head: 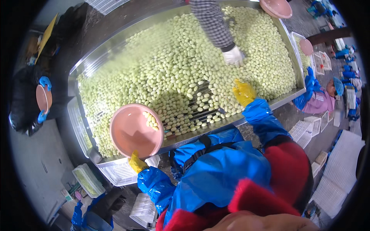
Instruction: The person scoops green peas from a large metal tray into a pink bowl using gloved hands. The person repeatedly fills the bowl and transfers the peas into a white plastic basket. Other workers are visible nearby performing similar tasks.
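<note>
Pale green oval fruits (179, 57) cover a large metal sorting table (202, 131) with a slatted bed, its dark slats showing near the front edge. My left hand (137, 163), in a yellow glove and blue sleeve cover, grips the near rim of a pink plastic basin (131, 130). A few yellowish fruits (151, 120) lie inside the basin at its right side. My right hand (244, 93), also yellow-gloved, rests on the fruits right of the bare slats with its fingers somewhat spread; whether it holds any fruit is hidden.
A co-worker's white-gloved hand (233, 56) reaches onto the fruits just beyond my right hand. Another pink basin (276, 8) sits at the far right corner. A white plastic crate (120, 172) stands under the near left edge. Other people and stacked crates surround the table.
</note>
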### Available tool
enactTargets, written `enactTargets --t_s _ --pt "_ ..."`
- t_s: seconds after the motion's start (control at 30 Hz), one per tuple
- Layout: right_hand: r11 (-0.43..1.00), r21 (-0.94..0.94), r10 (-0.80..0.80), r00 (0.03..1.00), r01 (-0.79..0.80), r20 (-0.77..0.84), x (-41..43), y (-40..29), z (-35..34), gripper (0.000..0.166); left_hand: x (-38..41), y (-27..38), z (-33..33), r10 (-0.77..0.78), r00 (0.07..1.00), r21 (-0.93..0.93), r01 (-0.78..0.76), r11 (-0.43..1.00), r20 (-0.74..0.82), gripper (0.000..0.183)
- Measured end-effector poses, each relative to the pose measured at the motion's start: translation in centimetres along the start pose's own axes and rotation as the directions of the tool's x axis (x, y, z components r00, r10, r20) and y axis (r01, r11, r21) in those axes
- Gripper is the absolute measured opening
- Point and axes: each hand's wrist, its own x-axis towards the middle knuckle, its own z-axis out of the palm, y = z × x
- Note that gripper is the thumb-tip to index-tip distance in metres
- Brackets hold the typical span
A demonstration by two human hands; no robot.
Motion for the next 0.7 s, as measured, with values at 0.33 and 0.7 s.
enactTargets --t_s 0.33,0.7 --pt "0.845 0.433 -0.379 0.923 0.314 0.07 -6.7 -3.8 8.3 0.058 1.9 -3.2 3.2 -0.071 0.978 0.239 0.022 0.971 0.196 0.043" --pt "0.959 -0.249 0.134 0.991 -0.135 -0.02 3.3 -3.5 8.2 0.059 2.9 -4.0 2.2 -0.085 0.982 0.244 0.043 0.969 0.166 0.04"
